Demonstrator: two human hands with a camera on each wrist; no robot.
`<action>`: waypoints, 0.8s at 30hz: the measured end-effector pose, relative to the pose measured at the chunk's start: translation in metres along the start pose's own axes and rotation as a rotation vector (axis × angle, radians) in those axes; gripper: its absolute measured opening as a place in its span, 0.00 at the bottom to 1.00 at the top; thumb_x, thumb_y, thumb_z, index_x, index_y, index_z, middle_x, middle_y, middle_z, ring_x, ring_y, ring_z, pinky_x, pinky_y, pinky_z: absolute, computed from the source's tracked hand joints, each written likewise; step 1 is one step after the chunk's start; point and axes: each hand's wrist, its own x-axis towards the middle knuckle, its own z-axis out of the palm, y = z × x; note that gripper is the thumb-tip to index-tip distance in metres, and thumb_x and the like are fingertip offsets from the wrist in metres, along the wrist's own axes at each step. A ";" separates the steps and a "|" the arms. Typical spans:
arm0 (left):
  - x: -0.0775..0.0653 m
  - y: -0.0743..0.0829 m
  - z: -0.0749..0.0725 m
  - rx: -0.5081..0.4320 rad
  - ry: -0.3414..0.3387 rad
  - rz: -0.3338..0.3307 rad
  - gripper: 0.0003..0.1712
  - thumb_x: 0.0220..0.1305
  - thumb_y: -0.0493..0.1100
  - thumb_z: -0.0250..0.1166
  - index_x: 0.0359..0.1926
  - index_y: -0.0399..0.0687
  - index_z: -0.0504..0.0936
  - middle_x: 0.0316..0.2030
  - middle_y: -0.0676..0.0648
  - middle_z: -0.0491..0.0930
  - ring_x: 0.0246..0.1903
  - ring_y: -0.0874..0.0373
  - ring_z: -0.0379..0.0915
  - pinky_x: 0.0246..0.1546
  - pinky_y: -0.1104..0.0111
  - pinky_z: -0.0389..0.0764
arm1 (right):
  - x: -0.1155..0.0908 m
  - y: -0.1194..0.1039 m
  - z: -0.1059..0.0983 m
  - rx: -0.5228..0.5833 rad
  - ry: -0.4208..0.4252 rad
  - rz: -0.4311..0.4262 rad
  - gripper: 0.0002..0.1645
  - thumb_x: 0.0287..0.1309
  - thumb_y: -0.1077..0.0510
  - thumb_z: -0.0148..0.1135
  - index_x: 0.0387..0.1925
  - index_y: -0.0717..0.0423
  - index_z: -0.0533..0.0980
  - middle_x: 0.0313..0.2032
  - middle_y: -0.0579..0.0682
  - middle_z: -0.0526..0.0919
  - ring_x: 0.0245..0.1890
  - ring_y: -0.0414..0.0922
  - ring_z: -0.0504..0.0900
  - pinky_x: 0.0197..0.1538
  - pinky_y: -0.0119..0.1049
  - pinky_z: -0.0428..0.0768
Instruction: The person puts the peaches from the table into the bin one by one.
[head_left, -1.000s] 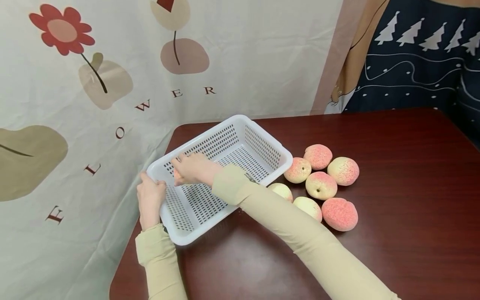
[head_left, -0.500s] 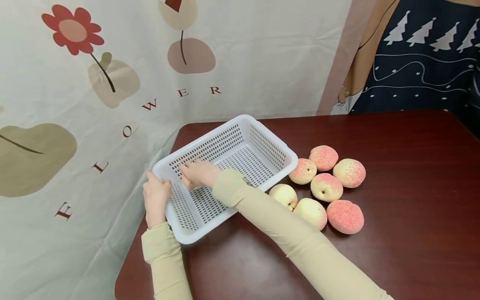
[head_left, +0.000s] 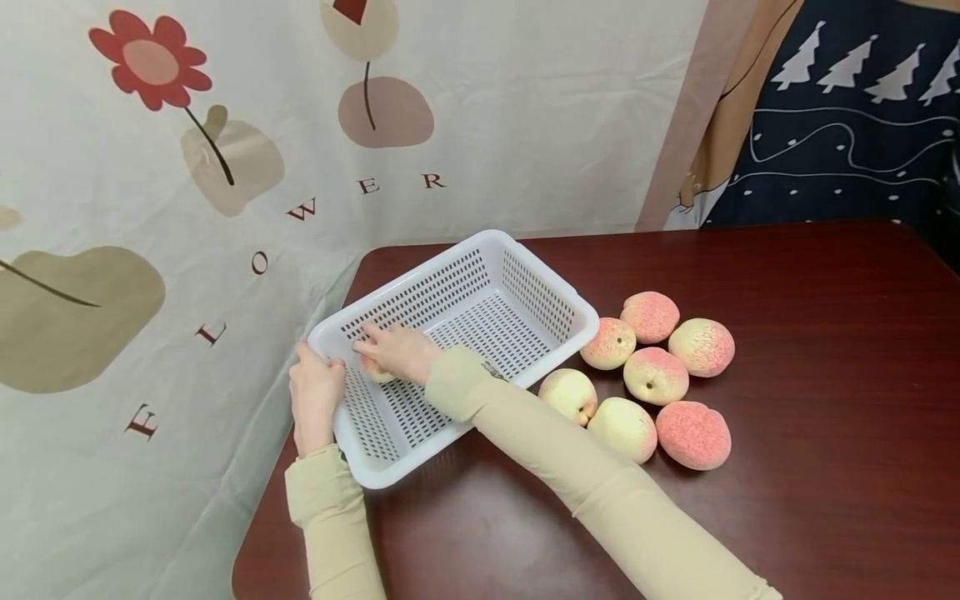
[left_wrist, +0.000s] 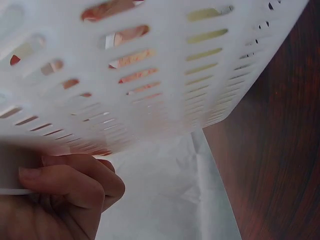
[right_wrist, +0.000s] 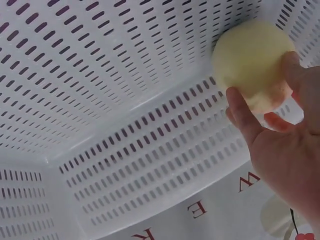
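Note:
A white perforated plastic basket [head_left: 502, 325] stands at an angle on the table. My left hand [head_left: 317, 387] grips its near-left end by the rim; the left wrist view shows fingers [left_wrist: 70, 182] curled at the edge. Inside the basket, my right hand [head_left: 402, 352] reaches into the left end. There its thumb and fingers hold a pale yellow peach [right_wrist: 250, 62] with a pink patch, low in the corner against the basket walls. From the head view the hand covers much of that peach.
Several yellow and pink peaches [head_left: 655, 376] lie grouped on the dark red table [head_left: 825, 400], just right of the basket, with the right forearm passing beside them. A flower-printed cloth [head_left: 525, 108] hangs behind the table. A dark tree-patterned fabric [head_left: 847, 142] shows at upper right.
The view has shifted slightly, so the scene sits further right. My right hand's fingers have lifted and loosened a little over the peach, showing more of it. The left hand keeps its grip.

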 end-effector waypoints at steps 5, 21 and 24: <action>0.000 -0.001 0.001 -0.010 0.000 0.007 0.36 0.61 0.39 0.46 0.66 0.29 0.45 0.49 0.17 0.67 0.45 0.29 0.69 0.40 0.44 0.73 | 0.002 0.004 -0.008 0.108 -0.082 0.027 0.23 0.66 0.47 0.44 0.62 0.36 0.59 0.61 0.45 0.62 0.46 0.45 0.76 0.42 0.37 0.83; 0.003 0.001 0.001 -0.025 -0.031 -0.036 0.37 0.60 0.40 0.43 0.68 0.32 0.43 0.53 0.18 0.64 0.49 0.30 0.67 0.44 0.43 0.72 | -0.038 0.045 -0.082 0.175 -0.033 0.095 0.27 0.63 0.39 0.47 0.61 0.41 0.62 0.56 0.44 0.68 0.53 0.45 0.72 0.49 0.40 0.79; 0.002 0.001 0.002 -0.025 -0.031 -0.046 0.37 0.61 0.39 0.43 0.68 0.33 0.42 0.53 0.19 0.64 0.48 0.30 0.68 0.43 0.44 0.73 | -0.055 0.056 -0.090 0.188 -0.004 0.119 0.27 0.63 0.39 0.46 0.61 0.41 0.62 0.54 0.43 0.69 0.54 0.45 0.71 0.52 0.41 0.76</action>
